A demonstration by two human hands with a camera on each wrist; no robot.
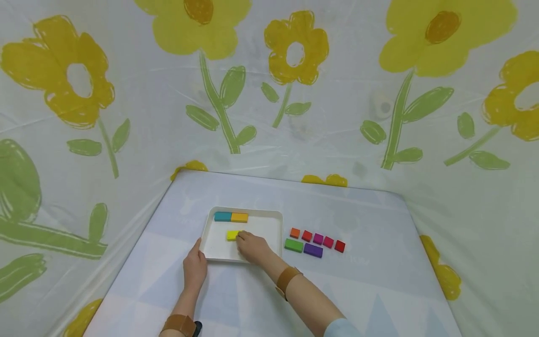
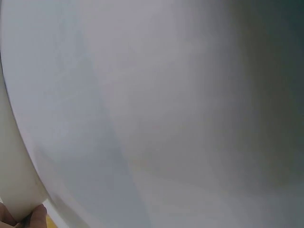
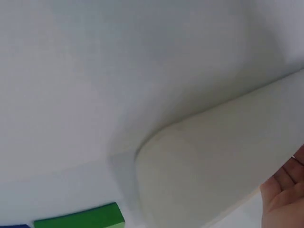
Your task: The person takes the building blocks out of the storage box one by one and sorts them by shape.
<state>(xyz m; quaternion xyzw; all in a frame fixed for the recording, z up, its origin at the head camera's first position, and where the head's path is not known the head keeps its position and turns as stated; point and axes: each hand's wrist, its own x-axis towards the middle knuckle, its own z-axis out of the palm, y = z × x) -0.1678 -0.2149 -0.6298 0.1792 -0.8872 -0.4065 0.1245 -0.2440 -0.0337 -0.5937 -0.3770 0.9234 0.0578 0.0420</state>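
Inside a white tray [image 1: 246,259], my right hand [image 1: 251,248] pinches the right end of a yellow block [image 1: 232,235], whose left part stays uncovered. A teal block [image 1: 222,216] and an amber block [image 1: 239,217] lie end to end along the tray's back wall. At the front left corner my left hand [image 1: 195,269] holds the tray by its rim. The tray's outer wall [image 3: 209,166] fills much of the right wrist view, with part of the right hand [image 3: 285,199] at its edge. In the left wrist view the tray wall [image 2: 14,161] runs down the left side.
Right of the tray lie a green block [image 1: 294,245] and a purple block [image 1: 313,250]. Behind them is a row of small cubes: orange [image 1: 295,232], red, magenta, pink and dark red [image 1: 339,246]. A flower-printed curtain [image 1: 337,117] surrounds the table.
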